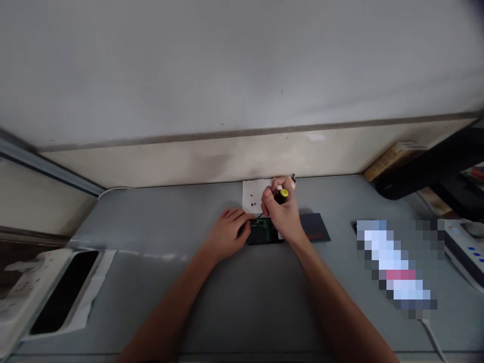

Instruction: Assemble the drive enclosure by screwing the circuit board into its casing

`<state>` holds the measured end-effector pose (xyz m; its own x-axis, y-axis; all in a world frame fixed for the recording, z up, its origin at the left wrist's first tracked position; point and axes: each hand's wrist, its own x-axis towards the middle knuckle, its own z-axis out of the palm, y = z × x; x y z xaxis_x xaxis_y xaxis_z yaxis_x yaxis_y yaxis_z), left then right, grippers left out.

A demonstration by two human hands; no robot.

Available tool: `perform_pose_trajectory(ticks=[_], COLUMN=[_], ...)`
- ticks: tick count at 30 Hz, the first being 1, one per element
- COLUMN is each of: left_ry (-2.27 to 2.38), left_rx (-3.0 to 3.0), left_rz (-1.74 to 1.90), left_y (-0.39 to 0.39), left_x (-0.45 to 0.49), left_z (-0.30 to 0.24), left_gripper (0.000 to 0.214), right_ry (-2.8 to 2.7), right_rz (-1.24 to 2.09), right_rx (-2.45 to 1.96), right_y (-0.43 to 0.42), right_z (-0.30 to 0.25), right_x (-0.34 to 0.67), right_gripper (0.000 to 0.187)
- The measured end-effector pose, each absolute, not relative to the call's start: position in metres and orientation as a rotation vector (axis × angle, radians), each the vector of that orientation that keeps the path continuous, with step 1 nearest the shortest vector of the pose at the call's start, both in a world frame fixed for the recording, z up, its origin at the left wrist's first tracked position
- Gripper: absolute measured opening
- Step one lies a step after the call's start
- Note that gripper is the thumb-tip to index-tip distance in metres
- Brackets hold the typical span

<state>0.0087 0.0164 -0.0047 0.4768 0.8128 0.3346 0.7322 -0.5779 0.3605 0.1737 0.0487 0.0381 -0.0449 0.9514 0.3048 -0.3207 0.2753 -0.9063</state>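
Gripping yellow-topped screwdriver (282,197) in R hand (282,216), tip at green PCB (263,231); L hand (227,234) half-open on board, nothing held; 2 black screws (252,200) out on paper (249,186).

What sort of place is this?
Probably a small electronics repair bench: a green circuit board lies on a dark panel, the right hand holds a yellow-topped screwdriver, and a white paper sheet carries what look like tiny screws.

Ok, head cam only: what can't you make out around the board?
Head view:
Screwdriver tip: too small, lost against the circuit board.
Board's ends: covered by the left hand and right hand.
Dark specks on the white paper: too small to identify.
Item at right: pixelated.
Orange object: mostly behind the right hand.
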Motion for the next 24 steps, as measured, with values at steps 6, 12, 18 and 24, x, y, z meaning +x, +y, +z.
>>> perform_pose_trajectory(ticks=[6, 12, 18, 24], left_ry=[1.337, 1.326, 1.342, 1.344], left_rx=[2.558, 2.553, 2.546, 2.551], left_rz=[0.723, 0.702, 0.708, 0.685], left_y=[0.0172, 0.0169, 0.0165, 0.0163], left_x=[0.0088, 0.0078, 0.0087, 0.008], left_z=[-0.0037, -0.0042, -0.004, -0.0032], left_gripper=[0.024, 0.026, 0.025, 0.026], right_ry=[-1.141, -1.191, -0.955, -0.931], right_rz=[1.282, 1.262, 1.42, 1.307], right_rx=[-0.685, -0.744, -0.583, -0.737], right_y=[0.0481, 0.046, 0.0498, 0.0536], right_z=[0.0402, 0.0371, 0.0381, 0.035], right_x=[0.1767, 0.1741, 0.1718, 0.1788], right_gripper=[0.048, 0.053, 0.046, 0.055])
